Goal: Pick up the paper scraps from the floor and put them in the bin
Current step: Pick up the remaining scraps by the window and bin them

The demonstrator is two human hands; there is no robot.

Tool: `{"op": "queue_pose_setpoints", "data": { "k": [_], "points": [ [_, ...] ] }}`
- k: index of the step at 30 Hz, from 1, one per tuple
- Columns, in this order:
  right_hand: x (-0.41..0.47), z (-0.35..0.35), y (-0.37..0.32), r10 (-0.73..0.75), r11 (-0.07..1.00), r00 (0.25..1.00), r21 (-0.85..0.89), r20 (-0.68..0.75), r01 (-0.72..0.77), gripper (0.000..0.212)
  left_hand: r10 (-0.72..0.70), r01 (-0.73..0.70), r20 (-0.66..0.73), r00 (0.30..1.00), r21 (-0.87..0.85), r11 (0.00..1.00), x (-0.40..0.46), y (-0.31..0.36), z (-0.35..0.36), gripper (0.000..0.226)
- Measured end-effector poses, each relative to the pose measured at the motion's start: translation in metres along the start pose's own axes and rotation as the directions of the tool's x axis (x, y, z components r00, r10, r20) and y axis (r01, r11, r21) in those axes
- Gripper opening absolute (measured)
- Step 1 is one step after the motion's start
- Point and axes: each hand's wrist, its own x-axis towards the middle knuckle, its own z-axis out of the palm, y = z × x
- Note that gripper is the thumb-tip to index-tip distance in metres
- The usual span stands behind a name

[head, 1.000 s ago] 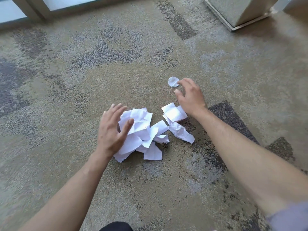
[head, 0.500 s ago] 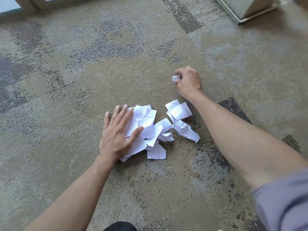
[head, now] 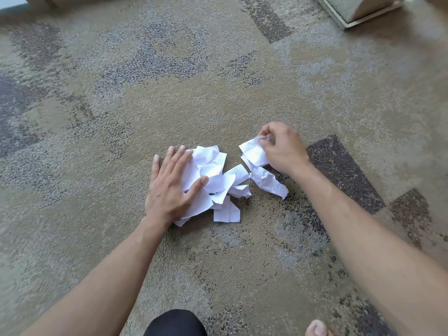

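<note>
The right hand (head: 282, 151) has its fingers curled and pinches a flat white scrap (head: 254, 154) by its far edge, thumb and forefinger closed on the paper; whether a smaller piece is also tucked inside the curled fingers cannot be told; the left hand (head: 173, 187) lies flat, fingers straight and slightly spread, palm pressing down on the near-left side of the pile of paper scraps (head: 213, 175); the thumb rests across the crumpled sheets toward the middle of the heap.

The pile sits on the carpet (head: 218, 105) about midway between its near and far edges in view, slightly left of centre; the sheets are white, creased and folded, overlapping one another; one folded square (head: 226, 213) lies at the near edge of the pile, touching it; a crumpled piece (head: 269, 181) lies just beside the pile on its right, below the pinched scrap and touching it.

The carpet is beige with grey and dark mottled patches; a dark rectangular patch (head: 344, 170) lies under the right forearm; at the far right corner stands a box-like object with a pale rim (head: 349, 18), well apart from the paper; at the near edge a dark-clothed knee (head: 174, 323) and a bare toe (head: 317, 329) show.
</note>
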Motion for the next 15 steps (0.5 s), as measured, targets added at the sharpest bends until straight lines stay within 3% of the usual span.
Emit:
{"op": "queue_pose_setpoints", "data": {
  "k": [4,6,10,13,15],
  "points": [
    [-0.038,0.007,-0.002,-0.047,0.991,0.986,-0.115,0.159,0.066,0.024,-0.003,0.004,0.008,1.000,-0.075,0.997,-0.001,0.001,-0.002,0.079],
    [-0.051,0.006,-0.004,-0.074,0.987,0.969,-0.125,0.234,0.105,0.032,-0.029,0.036,0.038,0.999,-0.190,0.981,0.000,0.006,-0.006,0.081],
    [-0.063,-0.008,-0.006,-0.045,0.986,0.980,-0.146,0.193,0.074,0.072,-0.068,0.141,0.179,0.982,-0.438,0.888,-0.002,0.022,-0.021,0.084],
    [-0.063,-0.008,-0.007,0.071,0.969,0.951,-0.247,0.302,0.006,0.103,-0.016,0.113,0.249,0.968,-0.382,0.917,-0.011,0.037,-0.027,0.105],
    [-0.062,0.002,-0.013,0.051,0.944,0.930,-0.321,0.364,0.074,0.106,0.036,0.024,0.253,0.967,-0.229,0.973,-0.014,0.044,-0.021,0.116]
  ]
}}
